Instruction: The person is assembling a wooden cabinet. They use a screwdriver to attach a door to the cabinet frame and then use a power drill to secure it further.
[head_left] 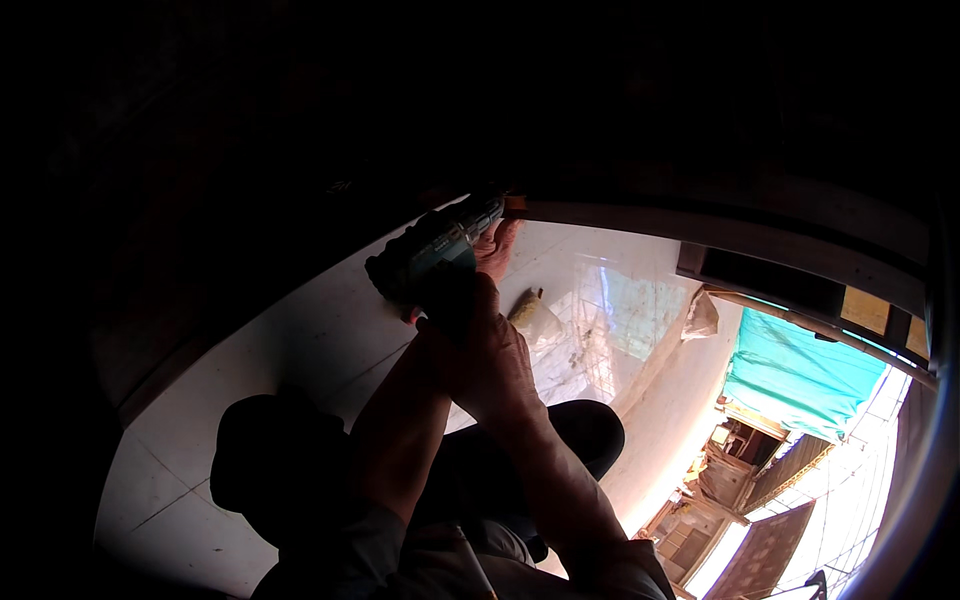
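A person crouches in deep shade, R hand (490,355) wrapped round the handle of a green-and-black drill (430,255), fingers closed w/ no gap visible, tho the shadow hides the trigger area. The L hand (497,248) sits up by the drill's nose, fingers bent just beside the chuck (485,212); can't tell if it grips, steadies or merely rests there. The drill is held off the tiled floor (180,450), and in view it crosses the floor's upper edge, its tip close to the dark wooden beam (640,218) and a small orange-brown piece (516,203); contact can't be confirmed. The tool prob. handles as stiff, hard and fairly heavy for its size, w/ weight toward the body; not fragile, but the casing may be slick in a sweaty palm. Best hold is approx. as shown: full fist on the handle, 2nd hand supporting the front housing, fingertips clear of the chuck. On the floor, in from its upper edge and to the R of the drill, lies a pale bag (540,322), prob. soft & light. Outside, lower R, a teal tarp (800,370) hangs in hard sun.
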